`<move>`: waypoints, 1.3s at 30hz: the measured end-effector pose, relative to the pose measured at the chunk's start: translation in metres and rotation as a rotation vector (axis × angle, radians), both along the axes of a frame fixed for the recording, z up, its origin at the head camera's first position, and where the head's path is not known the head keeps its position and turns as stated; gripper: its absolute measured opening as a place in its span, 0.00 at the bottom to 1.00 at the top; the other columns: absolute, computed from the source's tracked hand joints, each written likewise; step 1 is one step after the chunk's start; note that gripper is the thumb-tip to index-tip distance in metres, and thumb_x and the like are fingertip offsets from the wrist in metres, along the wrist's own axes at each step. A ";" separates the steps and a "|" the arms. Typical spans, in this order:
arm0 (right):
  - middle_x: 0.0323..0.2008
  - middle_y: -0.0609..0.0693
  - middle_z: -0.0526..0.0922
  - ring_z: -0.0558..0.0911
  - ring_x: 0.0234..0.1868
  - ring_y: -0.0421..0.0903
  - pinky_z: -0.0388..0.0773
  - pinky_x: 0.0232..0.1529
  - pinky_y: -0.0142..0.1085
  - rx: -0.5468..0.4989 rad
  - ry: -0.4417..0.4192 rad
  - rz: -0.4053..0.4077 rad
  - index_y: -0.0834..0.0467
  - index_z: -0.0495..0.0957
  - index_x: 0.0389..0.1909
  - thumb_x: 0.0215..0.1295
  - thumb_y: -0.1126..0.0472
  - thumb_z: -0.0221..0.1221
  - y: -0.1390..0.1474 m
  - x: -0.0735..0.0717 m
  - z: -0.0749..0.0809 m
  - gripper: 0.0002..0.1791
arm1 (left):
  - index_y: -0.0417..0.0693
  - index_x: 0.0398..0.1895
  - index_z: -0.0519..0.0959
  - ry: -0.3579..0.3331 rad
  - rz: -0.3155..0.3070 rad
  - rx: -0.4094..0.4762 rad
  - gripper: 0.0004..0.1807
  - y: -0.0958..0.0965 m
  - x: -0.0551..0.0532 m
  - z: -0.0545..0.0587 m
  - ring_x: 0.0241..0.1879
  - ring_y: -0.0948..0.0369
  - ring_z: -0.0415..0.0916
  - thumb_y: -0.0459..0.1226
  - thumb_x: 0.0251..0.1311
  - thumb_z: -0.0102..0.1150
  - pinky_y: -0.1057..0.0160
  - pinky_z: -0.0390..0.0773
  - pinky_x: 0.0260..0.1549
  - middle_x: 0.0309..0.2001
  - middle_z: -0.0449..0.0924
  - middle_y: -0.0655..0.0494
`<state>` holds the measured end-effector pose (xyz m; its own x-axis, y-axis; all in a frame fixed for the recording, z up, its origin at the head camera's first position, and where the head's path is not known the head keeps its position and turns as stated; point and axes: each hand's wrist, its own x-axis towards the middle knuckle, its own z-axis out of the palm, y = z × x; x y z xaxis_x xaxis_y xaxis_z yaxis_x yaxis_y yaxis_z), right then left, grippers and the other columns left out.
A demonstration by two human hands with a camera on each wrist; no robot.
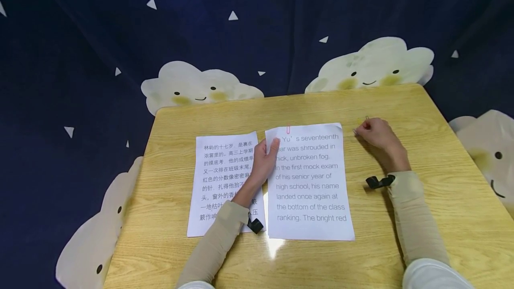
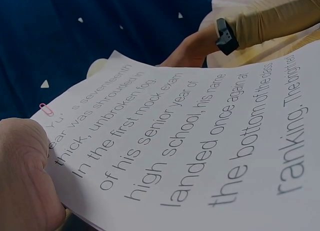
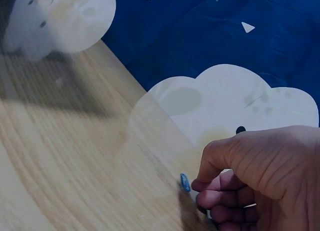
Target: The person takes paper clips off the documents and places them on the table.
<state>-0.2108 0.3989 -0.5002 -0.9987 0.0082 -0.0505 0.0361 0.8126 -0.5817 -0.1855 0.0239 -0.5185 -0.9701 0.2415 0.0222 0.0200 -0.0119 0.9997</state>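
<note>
My left hand (image 1: 265, 162) grips the left edge of a stack of English-printed paper (image 1: 311, 182), thumb on top. A pink paper clip (image 1: 288, 130) sits on the stack's top edge; in the left wrist view the sheets tilt up off the table. To the right, my right hand (image 1: 379, 133) is low over the table with its fingers curled. At its thumb tip a small blue paper clip (image 3: 185, 182) sticks out, seemingly pinched. A yellow clip (image 1: 360, 121) and another small clip (image 1: 366, 118) show beside these fingers, partly hidden by the hand.
Chinese-printed paper (image 1: 225, 177) lies flat on the left, partly under my left forearm. The wooden table (image 1: 385, 253) ends at a dark blue curtain (image 1: 281, 21) with white clouds. Each wrist bears a small black camera (image 1: 379, 182).
</note>
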 end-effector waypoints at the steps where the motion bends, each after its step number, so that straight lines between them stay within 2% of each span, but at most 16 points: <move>1: 0.21 0.53 0.72 0.68 0.22 0.48 0.64 0.24 0.37 -0.002 0.000 0.007 0.63 0.74 0.26 0.71 0.55 0.52 0.000 0.000 0.001 0.17 | 0.54 0.53 0.78 0.001 -0.001 -0.002 0.20 0.000 0.000 0.000 0.26 0.47 0.83 0.54 0.72 0.46 0.57 0.81 0.29 0.31 0.86 0.47; 4: 0.20 0.53 0.70 0.67 0.22 0.48 0.63 0.23 0.37 -0.012 0.009 0.016 0.63 0.73 0.26 0.71 0.58 0.48 0.001 0.001 0.004 0.16 | 0.54 0.53 0.78 0.007 0.002 -0.003 0.20 0.000 0.000 0.000 0.25 0.48 0.83 0.54 0.72 0.46 0.56 0.82 0.28 0.31 0.86 0.48; 8: 0.22 0.55 0.74 0.71 0.22 0.48 0.67 0.26 0.37 -0.040 0.053 0.031 0.62 0.76 0.33 0.73 0.57 0.47 0.001 0.002 0.010 0.15 | 0.56 0.52 0.79 0.009 0.010 -0.002 0.19 0.001 -0.001 -0.002 0.24 0.52 0.83 0.55 0.71 0.46 0.60 0.82 0.27 0.30 0.86 0.51; 12: 0.24 0.58 0.79 0.74 0.21 0.47 0.69 0.24 0.36 -0.054 0.104 0.046 0.62 0.79 0.40 0.75 0.53 0.48 -0.002 0.000 0.015 0.17 | 0.51 0.53 0.79 0.001 -0.001 0.012 0.18 0.000 0.004 0.010 0.25 0.49 0.83 0.50 0.73 0.46 0.59 0.82 0.27 0.31 0.86 0.47; 16: 0.30 0.60 0.81 0.74 0.22 0.46 0.68 0.19 0.35 -0.072 0.104 0.053 0.62 0.78 0.44 0.75 0.52 0.48 -0.007 -0.001 0.021 0.17 | 0.47 0.54 0.78 0.000 -0.006 0.019 0.17 -0.001 0.008 0.020 0.26 0.44 0.83 0.46 0.75 0.45 0.56 0.82 0.27 0.32 0.85 0.43; 24: 0.37 0.61 0.83 0.77 0.29 0.48 0.71 0.23 0.31 -0.136 0.127 0.098 0.62 0.78 0.47 0.75 0.56 0.47 -0.022 0.003 0.034 0.15 | 0.54 0.54 0.78 -0.012 0.007 0.027 0.20 0.002 0.000 -0.003 0.25 0.51 0.84 0.53 0.72 0.46 0.59 0.82 0.27 0.32 0.86 0.49; 30: 0.38 0.60 0.82 0.77 0.32 0.52 0.71 0.21 0.32 -0.151 0.175 0.125 0.63 0.77 0.48 0.76 0.55 0.47 -0.035 0.007 0.043 0.17 | 0.55 0.54 0.78 -0.001 -0.007 0.021 0.21 0.003 0.000 -0.007 0.25 0.53 0.84 0.55 0.71 0.46 0.58 0.83 0.27 0.32 0.86 0.50; 35: 0.37 0.56 0.81 0.77 0.35 0.54 0.71 0.24 0.31 -0.183 0.207 0.141 0.61 0.78 0.47 0.77 0.51 0.46 -0.049 0.006 0.047 0.18 | 0.52 0.54 0.78 -0.014 -0.022 0.019 0.19 0.003 0.002 0.000 0.26 0.48 0.84 0.51 0.73 0.45 0.56 0.83 0.26 0.33 0.86 0.47; 39: 0.37 0.54 0.80 0.77 0.38 0.52 0.71 0.33 0.31 -0.235 0.169 0.146 0.60 0.78 0.45 0.77 0.46 0.42 -0.059 0.004 0.046 0.24 | 0.47 0.54 0.78 -0.020 -0.028 0.027 0.18 0.002 0.007 0.014 0.27 0.43 0.83 0.46 0.74 0.45 0.54 0.83 0.25 0.33 0.86 0.43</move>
